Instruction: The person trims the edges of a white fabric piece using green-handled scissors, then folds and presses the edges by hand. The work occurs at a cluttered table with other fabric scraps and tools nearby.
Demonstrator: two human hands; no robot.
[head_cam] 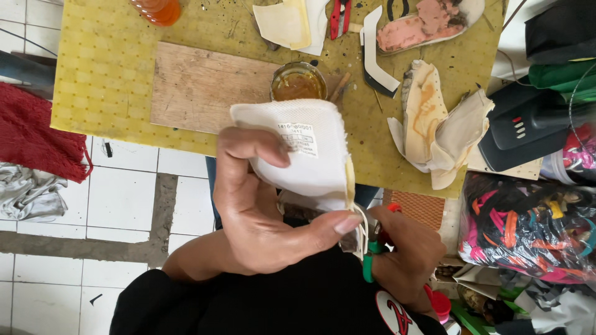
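**A:** Starting at the far left, what have we got?

**B:** A red cloth (34,133) off the table's corner, a grey rag (28,192) below it on the white tiled floor (121,198). Then the yellow table (102,68), with an orange bottle (158,10) at its top edge and a bare wooden board (202,87) lying flat on it.

**A:** And into the middle, the hands.

**B:** Left hand (261,214) is up in front of the camera, curled closed on a white fabric shoe piece (304,149). Thumb pressed on the face of it by the small printed label, forefinger hooked along the lower edge. The piece stands above and just right of the palm, held clear of the table, its top edge overlapping the open tin of amber glue (298,82) behind.

**A:** The right one?

**B:** Right hand (406,254) sits lower, just beside the piece's bottom corner, fingers closed around a tool with green and red handles (372,251). I can't tell if the tool touches the fabric; the forefinger hides that spot.

**A:** Further right?

**B:** A cream shoe upper (434,127) lies crumpled on the table, a pink-stained sole (428,23) above it, red-handled pliers (339,15) at the top edge. Far right, a bag of colourful straps (528,226) beside the table.
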